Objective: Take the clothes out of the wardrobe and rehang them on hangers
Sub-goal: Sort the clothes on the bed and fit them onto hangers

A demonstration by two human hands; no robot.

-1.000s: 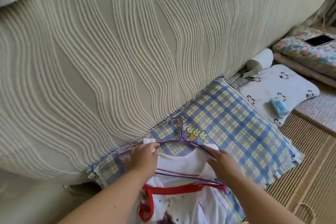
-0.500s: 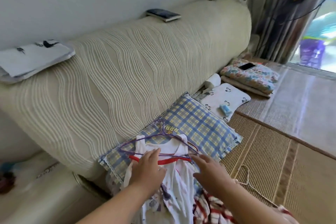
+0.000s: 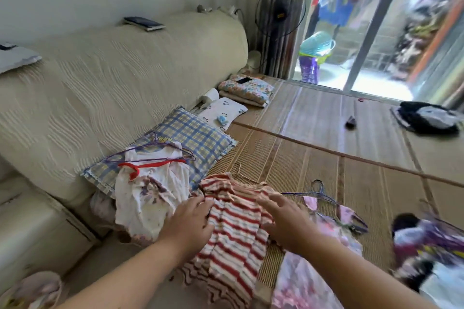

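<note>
My left hand [image 3: 188,218] and right hand [image 3: 283,218] spread over the striped top [image 3: 233,241], fingers released, gripping nothing. It lies bunched at the mat's [image 3: 326,158] left edge. Lifting carelessly, I could snag the purple hanger [image 3: 322,193] beside it and tangle both.

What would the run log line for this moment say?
state: white top with hangers on plaid pillow | left hand: open, touching striped shirt | right hand: open, over striped shirt
</note>
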